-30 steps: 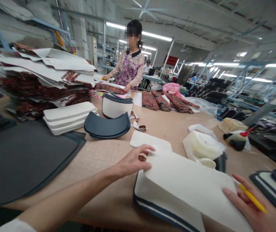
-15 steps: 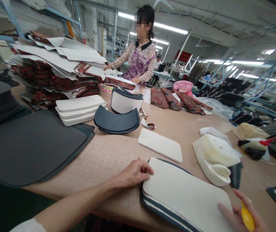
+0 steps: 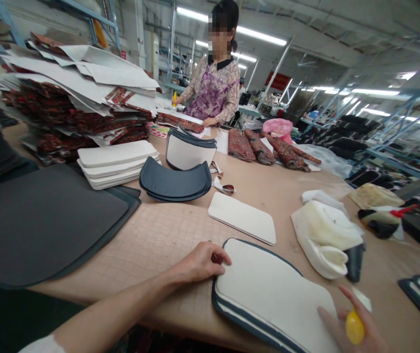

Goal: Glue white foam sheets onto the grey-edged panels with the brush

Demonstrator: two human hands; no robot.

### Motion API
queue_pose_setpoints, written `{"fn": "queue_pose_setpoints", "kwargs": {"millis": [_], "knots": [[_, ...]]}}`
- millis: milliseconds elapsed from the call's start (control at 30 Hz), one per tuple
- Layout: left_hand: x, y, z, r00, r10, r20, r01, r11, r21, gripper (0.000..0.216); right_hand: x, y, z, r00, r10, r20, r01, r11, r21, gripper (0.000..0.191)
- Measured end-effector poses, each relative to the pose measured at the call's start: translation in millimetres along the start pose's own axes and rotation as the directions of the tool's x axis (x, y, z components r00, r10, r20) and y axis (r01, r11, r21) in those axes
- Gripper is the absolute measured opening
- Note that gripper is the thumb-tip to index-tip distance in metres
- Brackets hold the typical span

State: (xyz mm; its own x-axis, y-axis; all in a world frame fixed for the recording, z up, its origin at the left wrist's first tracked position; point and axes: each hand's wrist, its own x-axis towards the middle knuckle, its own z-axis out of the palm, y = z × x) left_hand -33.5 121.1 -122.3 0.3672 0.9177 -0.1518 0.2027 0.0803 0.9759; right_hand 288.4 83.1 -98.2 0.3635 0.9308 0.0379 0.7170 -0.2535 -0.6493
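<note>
A stack of cream and dark blue-grey panels (image 3: 272,289) lies at the near edge of the table, a cream one with rounded corners on top. At its left end, my left hand (image 3: 204,262) is closed, thumb and curled fingertips on the cream panel's edge. Across from it, my right hand (image 3: 355,321) has its fingers by the panel's right end. A rounded yellow handle (image 3: 355,327) is tucked in that right hand; whatever tool it belongs to is hidden. Behind the stack lies another cream panel (image 3: 242,218), flat on the table.
Curved dark panels (image 3: 176,180) and a pile of cream panels (image 3: 116,162) sit farther back. Large grey sheets (image 3: 48,220) cover the left side. To the right are a crumpled cream cloth (image 3: 320,240) and a red-tipped bottle (image 3: 381,220). A co-worker (image 3: 217,88) stands across the table.
My right hand has shifted slightly left along the panel's end, and a small white scrap now shows beside it. My left hand keeps its place. A yellow item now shows at the co-worker's hand.
</note>
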Motion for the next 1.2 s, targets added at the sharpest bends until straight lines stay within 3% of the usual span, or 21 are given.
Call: {"fn": "queue_pose_setpoints", "kwargs": {"millis": [200,400,633,833,1200], "knots": [[3,1,-5,0.997,0.001,0.072,-0.001,1.0,-0.004,0.029,-11,-24,-1,1.0,0.028,0.012,-0.027,0.999,-0.021,0.064],[3,4,-5,0.994,-0.026,0.104,0.027,1.0,-0.005,0.033,-18,-40,-2,0.999,0.035,0.031,-0.037,0.997,0.067,0.061],[0,12,-9,0.991,-0.042,0.128,0.039,0.999,0.031,0.035,-10,-17,1,0.999,-0.04,0.002,0.04,0.998,0.054,0.058],[7,19,-12,0.983,-0.045,0.18,0.022,0.991,0.129,0.033,4,1,-2,0.99,-0.11,0.083,0.098,0.986,0.132,0.057],[21,13,-14,0.957,-0.112,0.266,0.076,0.987,0.142,0.036,2,-1,3,0.989,-0.128,0.068,0.116,0.981,0.152,0.044]]}}
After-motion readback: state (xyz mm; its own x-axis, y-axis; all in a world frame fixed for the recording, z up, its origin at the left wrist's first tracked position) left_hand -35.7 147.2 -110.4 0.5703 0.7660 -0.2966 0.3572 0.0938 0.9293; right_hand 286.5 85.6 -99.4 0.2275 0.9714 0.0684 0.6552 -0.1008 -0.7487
